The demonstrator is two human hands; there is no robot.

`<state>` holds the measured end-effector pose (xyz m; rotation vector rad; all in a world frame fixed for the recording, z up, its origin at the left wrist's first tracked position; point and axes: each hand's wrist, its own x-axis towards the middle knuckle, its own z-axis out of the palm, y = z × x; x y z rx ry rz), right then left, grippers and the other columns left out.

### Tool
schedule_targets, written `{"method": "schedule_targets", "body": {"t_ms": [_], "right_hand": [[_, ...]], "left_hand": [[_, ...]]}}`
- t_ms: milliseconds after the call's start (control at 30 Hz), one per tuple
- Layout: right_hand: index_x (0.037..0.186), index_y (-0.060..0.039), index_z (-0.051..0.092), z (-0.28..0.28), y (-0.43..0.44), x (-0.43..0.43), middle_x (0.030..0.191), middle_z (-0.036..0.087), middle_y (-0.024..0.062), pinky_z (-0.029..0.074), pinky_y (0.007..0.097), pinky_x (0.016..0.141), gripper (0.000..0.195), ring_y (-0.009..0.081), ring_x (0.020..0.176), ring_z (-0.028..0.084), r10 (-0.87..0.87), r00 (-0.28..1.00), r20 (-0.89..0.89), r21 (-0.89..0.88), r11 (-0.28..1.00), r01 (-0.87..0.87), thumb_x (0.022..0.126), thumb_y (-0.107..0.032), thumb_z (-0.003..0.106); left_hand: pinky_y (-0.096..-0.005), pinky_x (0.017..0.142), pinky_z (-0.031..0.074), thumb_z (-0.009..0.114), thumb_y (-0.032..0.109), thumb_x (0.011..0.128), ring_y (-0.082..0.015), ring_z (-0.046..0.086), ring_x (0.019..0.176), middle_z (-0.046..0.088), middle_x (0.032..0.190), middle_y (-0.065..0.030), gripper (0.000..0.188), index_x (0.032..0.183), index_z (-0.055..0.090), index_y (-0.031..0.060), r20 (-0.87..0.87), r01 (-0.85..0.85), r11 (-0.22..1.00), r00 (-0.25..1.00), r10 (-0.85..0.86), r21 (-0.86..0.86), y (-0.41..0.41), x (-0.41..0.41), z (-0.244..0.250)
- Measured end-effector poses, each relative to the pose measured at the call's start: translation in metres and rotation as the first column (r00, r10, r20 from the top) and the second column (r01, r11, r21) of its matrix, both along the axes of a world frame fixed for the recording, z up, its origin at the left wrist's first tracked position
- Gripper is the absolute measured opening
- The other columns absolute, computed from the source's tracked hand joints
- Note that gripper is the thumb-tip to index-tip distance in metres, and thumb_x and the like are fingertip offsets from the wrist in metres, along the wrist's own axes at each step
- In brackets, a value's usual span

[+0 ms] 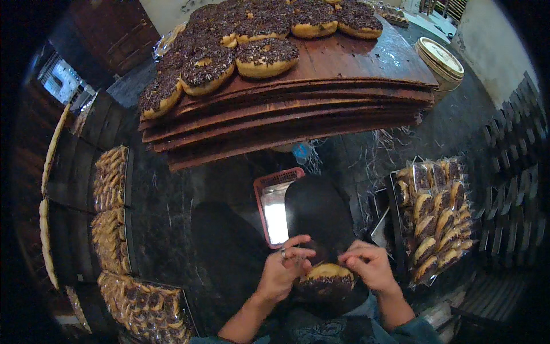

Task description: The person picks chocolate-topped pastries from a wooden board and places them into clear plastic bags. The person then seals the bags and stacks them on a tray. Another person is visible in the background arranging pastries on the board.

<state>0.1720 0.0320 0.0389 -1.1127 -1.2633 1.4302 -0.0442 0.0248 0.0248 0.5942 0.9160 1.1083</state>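
A doughnut topped with chocolate sprinkles (327,281) is low in the view, in front of the person's body, between the two hands. At its left edge is my left hand (284,266), with a ring on one finger and the fingers curled. My right hand (370,264) is at its upper right, thumb and fingertips drawn together. Whether either hand pinches thin clear film around the doughnut cannot be told. Just beyond the hands, a pink plastic basket (259,206) holds shiny clear plastic sheets or bags (276,215), partly hidden by the dark-clothed knee.
Sprinkled doughnuts (267,58) cover part of a stack of reddish-brown wooden boards (343,64) ahead. Wrapped doughnuts fill a tray (438,219) at right and several trays (142,301) at left. A lidded bucket (441,56) stands behind the boards; plastic strands (384,142) lie on the floor.
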Motion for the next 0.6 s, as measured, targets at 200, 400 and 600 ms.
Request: {"method": "schedule_targets", "body": {"t_ms": [200, 400, 600], "right_hand": [[0.086, -0.0099, 0.073, 0.059, 0.013, 0.000, 0.080, 0.043, 0.0030, 0.035, 0.0245, 0.067, 0.015, 0.0144, 0.076, 0.042, -0.182, 0.959, 0.217, 0.403, 0.911, 0.082, 0.072, -0.015, 0.072], [0.073, -0.0065, 0.067, -0.015, -0.022, -0.018, 0.083, 0.047, 0.0069, 0.036, 0.0331, 0.075, 0.004, 0.0221, 0.083, 0.043, -0.386, 0.798, 0.462, 0.444, 0.880, 0.169, 0.074, -0.010, 0.068], [0.064, -0.0008, 0.053, -0.005, -0.014, -0.037, 0.086, 0.049, 0.0115, 0.036, 0.0372, 0.078, 0.015, 0.0278, 0.086, 0.043, -0.480, 0.711, 0.514, 0.538, 0.826, 0.168, 0.074, -0.004, 0.062]], "left_hand": [[-0.0293, 0.085, 0.042, 0.077, 0.010, 0.071, -0.0157, 0.050, 0.098, 0.046, 0.118, -0.0088, 0.014, 0.080, 0.071, 0.0023, -0.238, -0.143, 0.836, 0.921, 0.309, 0.530, 0.016, -0.006, 0.051], [-0.0259, 0.080, 0.041, 0.069, 0.004, 0.078, -0.0137, 0.049, 0.095, 0.050, 0.103, -0.0069, 0.018, 0.063, 0.059, 0.0002, -0.382, -0.270, 0.928, 0.854, 0.353, 0.255, -0.020, 0.005, -0.011], [-0.0246, 0.075, 0.043, 0.056, 0.012, 0.090, -0.0087, 0.052, 0.091, 0.056, 0.097, -0.0025, 0.008, 0.092, 0.056, 0.0044, -0.014, -0.469, 0.883, 0.883, 0.469, 0.023, -0.020, 0.016, -0.031]]}}
